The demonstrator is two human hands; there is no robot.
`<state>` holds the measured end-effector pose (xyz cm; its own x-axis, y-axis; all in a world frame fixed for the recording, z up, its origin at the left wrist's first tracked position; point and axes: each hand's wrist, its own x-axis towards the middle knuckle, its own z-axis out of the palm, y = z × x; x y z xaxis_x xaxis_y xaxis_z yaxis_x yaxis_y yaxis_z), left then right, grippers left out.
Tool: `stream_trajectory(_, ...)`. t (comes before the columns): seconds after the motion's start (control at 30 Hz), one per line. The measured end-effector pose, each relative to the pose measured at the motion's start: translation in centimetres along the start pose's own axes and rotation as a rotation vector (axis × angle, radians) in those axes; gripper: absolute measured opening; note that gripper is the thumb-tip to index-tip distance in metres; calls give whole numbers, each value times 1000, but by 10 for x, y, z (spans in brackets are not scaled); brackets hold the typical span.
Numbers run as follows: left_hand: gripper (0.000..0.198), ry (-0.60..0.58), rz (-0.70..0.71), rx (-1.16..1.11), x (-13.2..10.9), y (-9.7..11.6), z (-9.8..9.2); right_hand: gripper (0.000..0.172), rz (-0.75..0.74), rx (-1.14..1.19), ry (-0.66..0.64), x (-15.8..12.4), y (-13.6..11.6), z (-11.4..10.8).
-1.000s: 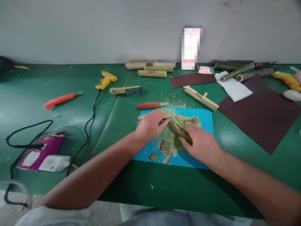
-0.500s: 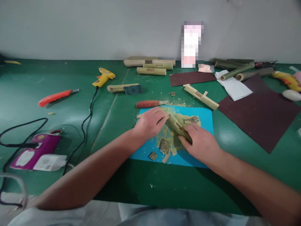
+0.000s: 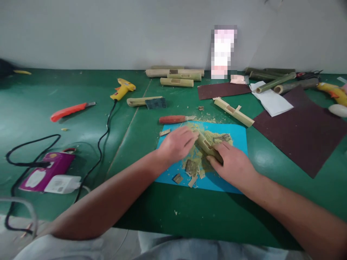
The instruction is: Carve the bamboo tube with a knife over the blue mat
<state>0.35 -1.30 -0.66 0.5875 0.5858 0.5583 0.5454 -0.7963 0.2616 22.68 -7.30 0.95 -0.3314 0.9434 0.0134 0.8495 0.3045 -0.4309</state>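
A short notched bamboo piece (image 3: 206, 144) lies slanted on a blue mat (image 3: 238, 133), amid a heap of greenish shavings (image 3: 195, 162). My right hand (image 3: 231, 164) is closed round the near end of the bamboo piece. My left hand (image 3: 177, 143) is closed at its far end, fingertips against it; whether it also holds a tool is hidden. A knife with a red-brown wooden handle (image 3: 175, 119) lies just beyond the mat, apart from both hands.
On the green table (image 3: 81, 130) lie a yellow glue gun (image 3: 122, 89) with its black cord, an orange utility knife (image 3: 71, 111), a purple box (image 3: 45, 175), several bamboo sections (image 3: 176, 76), another notched bamboo (image 3: 233, 112), dark sandpaper sheets (image 3: 298, 130) and white paper (image 3: 272, 101).
My left hand has slid a little to the right along the bamboo piece, uncovering a small chip at the mat's left corner. The right hand keeps its hold.
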Motion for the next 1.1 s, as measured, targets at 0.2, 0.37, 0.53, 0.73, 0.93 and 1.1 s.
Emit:
stream_trajectory(0.2,23,-43,36,22,2,-2,-1,19,-5,-4,11,-1,1,0)
stream_trajectory(0.37,24,-7,23,72,3,-1,0,19,-7,-18,11,-1,0,0)
stream_trajectory(0.53,27,-24,58,115,3,3,0,20,5,-53,-4,-1,-2,-2)
stream_trajectory(0.73,30,-111,87,106,5,7,0,22,12,-94,-17,0,-3,-4)
stream_trajectory(0.93,31,-122,51,87,3,7,1,22,19,-109,-2,-1,-3,-3)
stream_trajectory(1.1,34,-89,17,103,3,9,1,24,16,-129,9,-1,-3,-3)
